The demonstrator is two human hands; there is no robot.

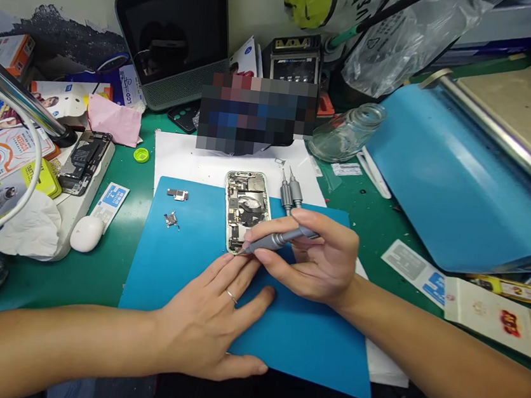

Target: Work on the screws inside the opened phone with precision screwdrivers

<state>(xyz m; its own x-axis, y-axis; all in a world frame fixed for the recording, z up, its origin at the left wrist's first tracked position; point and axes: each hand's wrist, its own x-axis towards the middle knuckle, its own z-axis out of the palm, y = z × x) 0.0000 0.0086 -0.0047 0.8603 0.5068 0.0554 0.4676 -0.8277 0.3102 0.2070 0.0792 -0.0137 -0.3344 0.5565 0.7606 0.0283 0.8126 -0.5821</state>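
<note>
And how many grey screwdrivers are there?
3: one screwdriver in the right hand, two others side by side beyond, right of the opened phone. More may be hidden.

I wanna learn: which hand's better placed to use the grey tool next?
Probably the right hand: it grips the grey tool, pointed at the near end of the phone. The left hand holds no tool.

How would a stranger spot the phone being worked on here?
Find the central blue mat on the green table. Across its far edge, just beyond the left hand, lies an opened phone. Unlike the darker phone off left, it has a pale rim and, at its near end, a grey screwdriver in the right hand.
</note>
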